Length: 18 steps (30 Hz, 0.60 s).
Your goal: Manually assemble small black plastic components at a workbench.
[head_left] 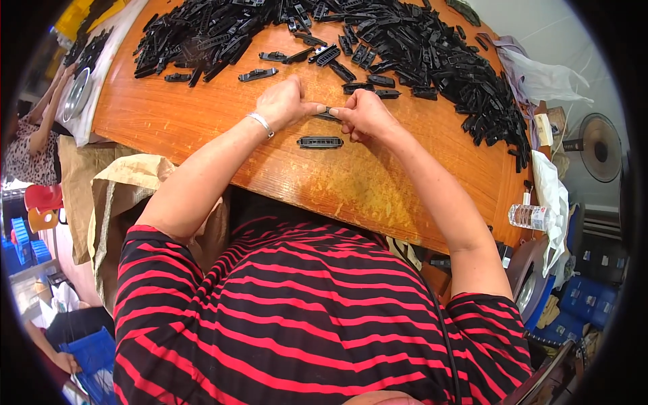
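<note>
Over the wooden table (202, 115), left hand (283, 102) and right hand (364, 113) pinching 1 black plastic part (327, 115)

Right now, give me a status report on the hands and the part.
Left hand and right hand both pinch one small black plastic part above the wooden table. Another black piece lies just below. Nothing between them.

The small black part (327, 115) btwn your left hand (283, 102) and right hand (364, 113) is mostly covered by your fingertips, so its shape can't be made out. The black parts pile (405, 40) runs off the top edge. In that heap, single pieces are too small to tell apart. A co-worker's arm (50, 94) at far left is cut off by the rim.
</note>
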### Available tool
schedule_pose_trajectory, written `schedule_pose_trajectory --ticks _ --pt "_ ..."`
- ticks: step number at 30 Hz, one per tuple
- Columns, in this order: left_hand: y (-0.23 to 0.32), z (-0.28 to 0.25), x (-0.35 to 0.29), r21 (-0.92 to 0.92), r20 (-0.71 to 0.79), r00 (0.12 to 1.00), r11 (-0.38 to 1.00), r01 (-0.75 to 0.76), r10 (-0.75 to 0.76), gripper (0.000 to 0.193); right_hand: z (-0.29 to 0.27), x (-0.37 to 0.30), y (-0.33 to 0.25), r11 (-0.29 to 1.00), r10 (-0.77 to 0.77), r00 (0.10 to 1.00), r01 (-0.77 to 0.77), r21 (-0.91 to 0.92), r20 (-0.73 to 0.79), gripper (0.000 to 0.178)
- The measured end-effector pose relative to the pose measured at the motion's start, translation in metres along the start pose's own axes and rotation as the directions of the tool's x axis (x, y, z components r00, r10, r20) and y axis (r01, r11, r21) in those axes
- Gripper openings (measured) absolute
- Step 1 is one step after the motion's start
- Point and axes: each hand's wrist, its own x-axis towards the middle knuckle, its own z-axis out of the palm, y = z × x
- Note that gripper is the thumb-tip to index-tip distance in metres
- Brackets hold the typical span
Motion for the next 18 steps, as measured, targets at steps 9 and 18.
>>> schedule_pose_trajectory --ticks 9,18 --pt "0.009 0.015 -0.037 0.027 0.025 0.863 0.862 -0.505 0.505 0.083 0.009 -0.02 0.031 0.976 -0.125 0.992 0.117 0.182 0.029 0.024" --pt "0.019 0.019 -0.069 0.184 -0.003 0.818 0.805 -0.565 0.575 0.046 -0.02 0.003 0.046 0.902 -0.407 0.886 0.352 -0.25 -0.222 0.017"
